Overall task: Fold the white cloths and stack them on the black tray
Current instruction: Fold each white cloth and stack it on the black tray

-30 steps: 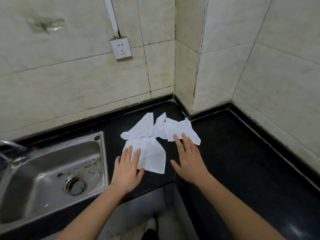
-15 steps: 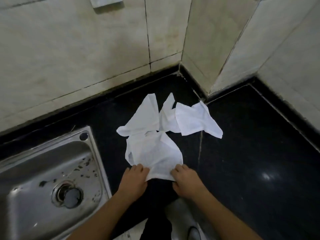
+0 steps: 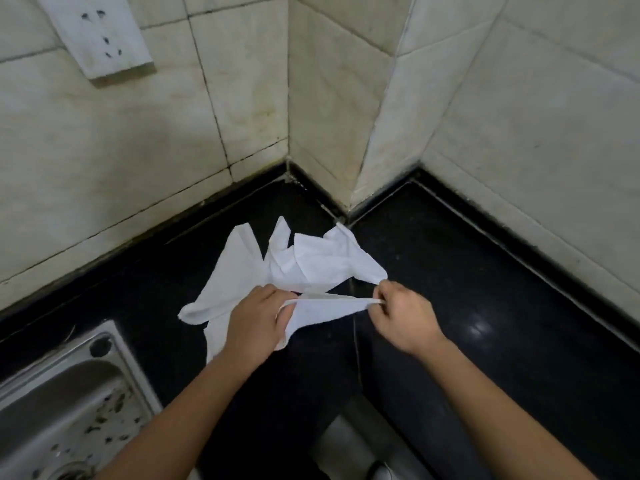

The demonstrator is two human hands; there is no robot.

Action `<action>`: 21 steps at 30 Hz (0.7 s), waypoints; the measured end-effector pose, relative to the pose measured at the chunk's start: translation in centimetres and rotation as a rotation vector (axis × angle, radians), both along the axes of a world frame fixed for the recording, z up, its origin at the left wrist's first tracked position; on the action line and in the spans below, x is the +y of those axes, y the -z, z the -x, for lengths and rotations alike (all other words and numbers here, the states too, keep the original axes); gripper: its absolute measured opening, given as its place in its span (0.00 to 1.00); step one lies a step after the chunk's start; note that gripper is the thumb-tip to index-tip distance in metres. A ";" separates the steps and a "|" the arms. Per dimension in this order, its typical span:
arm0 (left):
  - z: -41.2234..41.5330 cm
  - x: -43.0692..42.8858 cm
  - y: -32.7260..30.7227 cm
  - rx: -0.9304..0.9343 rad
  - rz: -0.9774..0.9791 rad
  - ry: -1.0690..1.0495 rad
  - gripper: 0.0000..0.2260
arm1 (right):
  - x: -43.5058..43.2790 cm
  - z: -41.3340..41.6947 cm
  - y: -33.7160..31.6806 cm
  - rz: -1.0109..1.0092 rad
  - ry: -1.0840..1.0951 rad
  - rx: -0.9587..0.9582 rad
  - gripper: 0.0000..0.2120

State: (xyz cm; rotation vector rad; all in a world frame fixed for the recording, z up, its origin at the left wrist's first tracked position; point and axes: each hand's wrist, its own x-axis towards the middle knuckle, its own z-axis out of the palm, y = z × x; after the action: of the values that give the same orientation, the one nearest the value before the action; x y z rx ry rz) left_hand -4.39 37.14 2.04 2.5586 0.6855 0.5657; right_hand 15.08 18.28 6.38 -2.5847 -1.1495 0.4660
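The black table [image 3: 467, 306] wraps around the tiled corner, with one steel sink [image 3: 62, 410] set in at its left edge. Near the back corner lie the white cloths [image 3: 311, 261], crumpled and overlapping; I count about three, though the tangle makes that unsure. I judge the job barely begun: nothing is folded, nothing stacked, and I see no black tray. My left hand [image 3: 256, 323] and right hand [image 3: 403, 320] each pinch one end of the nearest cloth [image 3: 325, 308], fingers closed tight on it, its top edge stretched taut between them just above the table.
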 end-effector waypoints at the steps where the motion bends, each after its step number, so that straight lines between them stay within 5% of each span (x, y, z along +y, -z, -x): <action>1: -1.6 -0.2 -1.0 -0.016 0.003 0.008 0.12 | -1.1 -0.7 -1.0 -0.018 0.036 -0.019 0.05; 5: -7.4 -2.9 -4.9 -0.036 0.089 0.108 0.03 | -7.5 -3.3 -4.7 -0.115 0.219 -0.054 0.03; 15: -17.3 -14.7 -9.5 -0.061 0.424 0.314 0.08 | -24.2 -7.3 -8.6 -0.339 0.599 0.018 0.05; 21: -22.2 -20.4 -10.5 -0.068 0.409 0.335 0.08 | -29.5 -9.6 -7.6 -0.564 0.765 0.109 0.09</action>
State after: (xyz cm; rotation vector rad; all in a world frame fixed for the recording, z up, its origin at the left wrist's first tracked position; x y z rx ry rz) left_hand 17.85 16.73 12.50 2.1912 0.2974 0.3538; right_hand 24.70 -11.19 13.98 -2.2148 -0.1503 0.0777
